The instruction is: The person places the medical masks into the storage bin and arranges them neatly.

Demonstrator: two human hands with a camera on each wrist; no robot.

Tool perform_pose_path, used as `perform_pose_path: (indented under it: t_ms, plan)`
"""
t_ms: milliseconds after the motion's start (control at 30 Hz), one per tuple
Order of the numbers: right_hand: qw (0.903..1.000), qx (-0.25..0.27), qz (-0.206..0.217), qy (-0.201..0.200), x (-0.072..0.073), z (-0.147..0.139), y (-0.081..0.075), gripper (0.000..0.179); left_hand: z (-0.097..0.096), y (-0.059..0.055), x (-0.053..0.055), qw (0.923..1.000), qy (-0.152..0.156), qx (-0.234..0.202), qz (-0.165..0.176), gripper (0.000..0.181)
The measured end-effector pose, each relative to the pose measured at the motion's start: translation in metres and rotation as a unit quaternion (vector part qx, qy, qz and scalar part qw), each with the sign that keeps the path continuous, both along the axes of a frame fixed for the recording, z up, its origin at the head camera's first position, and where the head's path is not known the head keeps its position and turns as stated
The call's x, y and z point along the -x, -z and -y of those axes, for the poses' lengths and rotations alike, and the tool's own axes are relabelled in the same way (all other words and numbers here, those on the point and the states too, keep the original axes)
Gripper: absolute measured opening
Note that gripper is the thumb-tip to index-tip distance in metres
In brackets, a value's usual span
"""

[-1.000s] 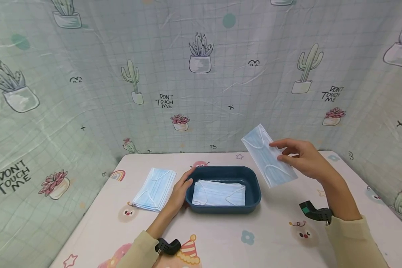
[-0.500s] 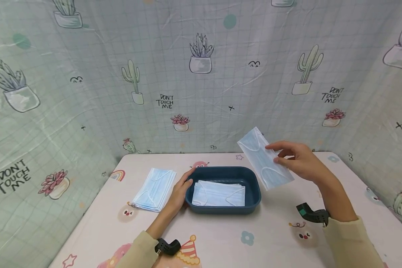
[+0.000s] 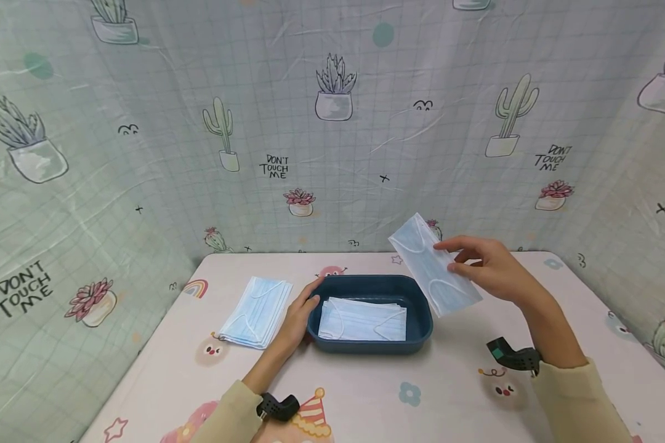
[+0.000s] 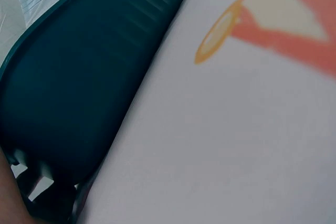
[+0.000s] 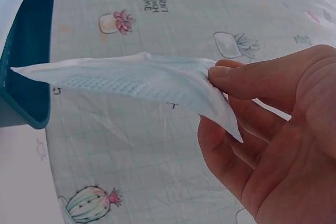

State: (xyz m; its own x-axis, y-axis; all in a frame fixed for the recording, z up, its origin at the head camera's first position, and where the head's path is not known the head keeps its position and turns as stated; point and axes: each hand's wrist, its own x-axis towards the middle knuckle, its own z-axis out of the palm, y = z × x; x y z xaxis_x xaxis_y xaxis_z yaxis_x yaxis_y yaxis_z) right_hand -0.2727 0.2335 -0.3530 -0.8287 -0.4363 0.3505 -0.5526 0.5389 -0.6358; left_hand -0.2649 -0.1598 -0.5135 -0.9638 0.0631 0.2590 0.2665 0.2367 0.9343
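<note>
A light blue face mask (image 3: 433,268) is pinched between the thumb and fingers of my right hand (image 3: 490,264), held up tilted beside the right end of a dark blue plastic box (image 3: 368,347). The right wrist view shows the mask (image 5: 142,77) edge-on, with the thumb on one side and fingers on the other. My left hand (image 3: 296,317) grips the box by its left end, thumb over the rim. Inside the box lie several masks (image 3: 362,320), stacked flat. In the left wrist view, the box's outer wall (image 4: 89,72) hides most of that hand.
Another stack of face masks (image 3: 255,312) lies on the table at the left, near my left forearm. The table (image 3: 366,400) has a printed pale cover. A patterned curtain (image 3: 332,154) rises behind it and along both sides.
My right hand has moved slightly left and down with the mask, bringing it closer to the box. The left hand and the box have stayed in place.
</note>
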Motion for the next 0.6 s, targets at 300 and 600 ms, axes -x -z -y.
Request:
perform_pose_path:
  t_ms: [300,600]
  plan:
    - [0.9997,-0.002,-0.005,-0.022,0.000,0.009,0.003,0.039,0.000,0.001,0.001,1.0000,0.003,-0.004,-0.003,0.050]
    - [0.9994,-0.016,0.006,-0.029,0.003,0.019,0.007,0.038,0.001,0.002,0.003,1.0000,-0.004,-0.001,-0.006,0.049]
